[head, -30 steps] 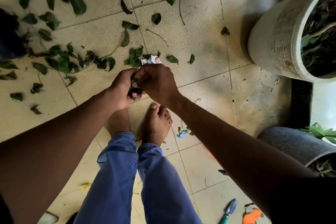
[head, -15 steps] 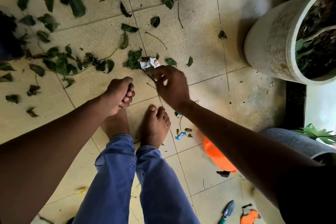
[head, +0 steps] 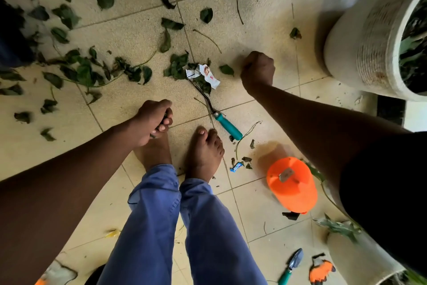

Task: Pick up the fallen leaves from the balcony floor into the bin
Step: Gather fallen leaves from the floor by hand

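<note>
Head view: person stands barefoot on the tiled balcony floor [head: 261,18], blue trousers [head: 161,227] at frame bottom.

Left hand [head: 154,120]: fingers clenched around something dark, only a sliver of it visible at the fist; held above the left foot.

Right hand [head: 257,69]: fingers clenched into a fist, contents cannot be told; it is between the leaf litter and the white bin [head: 369,37] at upper right. Bin interior shows dark leaves.

Fallen leaves [head: 97,69]: scattered over the upper-left floor, densest cluster left of centre; 1 single leaf [head: 227,69] just beside the right hand.

Other items on floor: crumpled wrapper [head: 206,74], teal-handled tool [head: 227,126] near the right foot, orange cap [head: 292,185], 2nd small tool [head: 292,266] at the bottom edge.
</note>
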Demonstrator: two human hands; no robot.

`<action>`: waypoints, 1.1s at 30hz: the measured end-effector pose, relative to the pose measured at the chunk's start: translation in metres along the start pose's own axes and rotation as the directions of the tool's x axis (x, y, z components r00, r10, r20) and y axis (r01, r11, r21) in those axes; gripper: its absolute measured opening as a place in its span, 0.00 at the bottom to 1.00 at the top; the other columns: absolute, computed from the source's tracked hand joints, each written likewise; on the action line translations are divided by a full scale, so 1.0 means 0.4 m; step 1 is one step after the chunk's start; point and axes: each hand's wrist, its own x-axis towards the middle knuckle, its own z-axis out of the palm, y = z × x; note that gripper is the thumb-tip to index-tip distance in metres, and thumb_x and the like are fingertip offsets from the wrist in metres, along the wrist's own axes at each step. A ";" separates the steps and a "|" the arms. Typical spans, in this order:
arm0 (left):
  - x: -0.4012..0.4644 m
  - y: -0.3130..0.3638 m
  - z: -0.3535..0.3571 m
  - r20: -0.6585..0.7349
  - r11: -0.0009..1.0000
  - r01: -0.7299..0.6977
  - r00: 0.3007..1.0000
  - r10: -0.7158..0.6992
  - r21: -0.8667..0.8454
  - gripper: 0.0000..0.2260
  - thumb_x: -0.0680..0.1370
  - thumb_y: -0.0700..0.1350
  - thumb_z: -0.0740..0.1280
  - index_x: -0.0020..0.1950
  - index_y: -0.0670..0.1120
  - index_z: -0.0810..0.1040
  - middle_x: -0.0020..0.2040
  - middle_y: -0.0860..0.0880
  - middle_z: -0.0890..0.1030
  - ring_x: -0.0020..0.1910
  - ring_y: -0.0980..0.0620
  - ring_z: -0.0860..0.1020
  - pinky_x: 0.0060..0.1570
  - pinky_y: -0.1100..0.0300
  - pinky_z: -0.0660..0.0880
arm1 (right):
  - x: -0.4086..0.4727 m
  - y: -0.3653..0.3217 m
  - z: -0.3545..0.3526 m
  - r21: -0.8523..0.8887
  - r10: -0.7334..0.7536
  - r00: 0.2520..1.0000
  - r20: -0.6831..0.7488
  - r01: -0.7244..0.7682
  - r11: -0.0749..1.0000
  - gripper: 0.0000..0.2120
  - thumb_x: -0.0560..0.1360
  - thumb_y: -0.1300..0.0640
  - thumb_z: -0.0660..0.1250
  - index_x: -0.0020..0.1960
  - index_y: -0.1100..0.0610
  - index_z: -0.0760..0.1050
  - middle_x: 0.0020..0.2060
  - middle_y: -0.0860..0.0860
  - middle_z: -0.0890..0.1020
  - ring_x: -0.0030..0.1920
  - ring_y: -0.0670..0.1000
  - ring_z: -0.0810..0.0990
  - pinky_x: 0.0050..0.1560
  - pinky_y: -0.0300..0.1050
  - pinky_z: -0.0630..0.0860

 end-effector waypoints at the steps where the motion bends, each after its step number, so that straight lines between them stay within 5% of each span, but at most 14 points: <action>1: -0.001 -0.003 0.002 -0.001 1.000 -0.003 1.000 0.003 0.016 0.16 0.83 0.49 0.60 0.36 0.45 0.70 0.25 0.50 0.68 0.19 0.55 0.62 0.21 0.70 0.53 | -0.008 -0.015 -0.002 0.039 -0.014 1.000 0.013 0.013 0.999 0.07 0.77 0.64 0.66 0.50 0.55 0.81 0.48 0.51 0.83 0.50 0.53 0.82 0.46 0.41 0.76; 4: -0.003 -0.006 0.005 0.001 0.999 -0.014 1.000 0.014 0.041 0.17 0.83 0.50 0.60 0.36 0.45 0.70 0.25 0.51 0.69 0.18 0.55 0.62 0.22 0.70 0.53 | -0.043 -0.057 0.010 0.051 -0.208 0.976 0.065 0.205 0.978 0.10 0.77 0.62 0.69 0.55 0.51 0.77 0.46 0.50 0.84 0.43 0.52 0.83 0.39 0.48 0.81; 7: -0.003 0.004 0.006 -0.011 0.999 -0.014 1.000 0.014 0.032 0.17 0.84 0.50 0.60 0.36 0.46 0.70 0.25 0.50 0.69 0.18 0.56 0.62 0.22 0.70 0.53 | -0.067 -0.063 0.039 -0.169 -0.397 0.902 0.170 0.424 0.890 0.20 0.74 0.67 0.67 0.63 0.52 0.73 0.49 0.55 0.82 0.44 0.57 0.81 0.38 0.46 0.73; 11: -0.002 0.022 0.002 0.009 1.000 -0.009 1.000 0.009 -0.013 0.16 0.83 0.50 0.60 0.36 0.46 0.70 0.26 0.51 0.68 0.19 0.55 0.61 0.22 0.69 0.52 | -0.052 -0.033 0.075 -0.151 -0.229 0.966 0.118 0.246 0.957 0.17 0.75 0.67 0.68 0.62 0.57 0.77 0.55 0.58 0.81 0.53 0.60 0.81 0.46 0.48 0.77; 16: -0.004 0.041 0.004 0.035 0.997 -0.003 0.999 0.005 -0.072 0.16 0.83 0.49 0.59 0.37 0.46 0.69 0.27 0.50 0.67 0.20 0.56 0.61 0.21 0.69 0.52 | -0.032 -0.021 0.057 -0.022 -0.181 0.981 0.068 0.183 0.983 0.06 0.75 0.65 0.69 0.47 0.56 0.83 0.52 0.52 0.79 0.48 0.52 0.78 0.44 0.45 0.77; 22: 0.013 0.052 0.034 0.046 0.997 0.000 0.999 0.004 -0.083 0.16 0.83 0.48 0.60 0.36 0.46 0.69 0.25 0.50 0.67 0.20 0.55 0.61 0.21 0.70 0.52 | 0.076 0.044 -0.036 -0.224 -0.161 0.975 -0.155 0.124 0.967 0.08 0.71 0.60 0.76 0.48 0.59 0.82 0.60 0.55 0.75 0.61 0.57 0.72 0.55 0.47 0.75; 26: 0.033 0.071 0.062 0.049 0.998 0.000 0.999 0.003 -0.066 0.16 0.83 0.48 0.60 0.36 0.46 0.69 0.25 0.50 0.67 0.19 0.55 0.61 0.21 0.70 0.53 | 0.162 0.077 -0.067 -0.205 -0.155 0.968 -0.198 0.114 0.972 0.09 0.73 0.61 0.70 0.53 0.57 0.82 0.67 0.53 0.74 0.67 0.57 0.70 0.63 0.46 0.74; 30: 0.044 0.096 0.087 0.069 0.999 -0.007 0.998 0.010 -0.049 0.16 0.83 0.48 0.59 0.36 0.46 0.68 0.26 0.50 0.67 0.19 0.55 0.61 0.20 0.70 0.53 | 0.203 0.093 -0.076 -0.225 -0.192 0.971 -0.145 0.157 0.962 0.13 0.78 0.63 0.62 0.61 0.61 0.77 0.65 0.57 0.75 0.63 0.58 0.74 0.58 0.48 0.76; 33: 0.052 0.111 0.099 0.086 0.998 -0.019 0.996 0.024 -0.057 0.16 0.83 0.48 0.59 0.37 0.46 0.68 0.26 0.50 0.67 0.19 0.55 0.60 0.19 0.70 0.52 | 0.197 0.099 -0.071 -0.262 -0.193 0.964 -0.184 0.142 0.955 0.07 0.78 0.65 0.62 0.53 0.62 0.78 0.63 0.57 0.75 0.59 0.57 0.73 0.46 0.42 0.68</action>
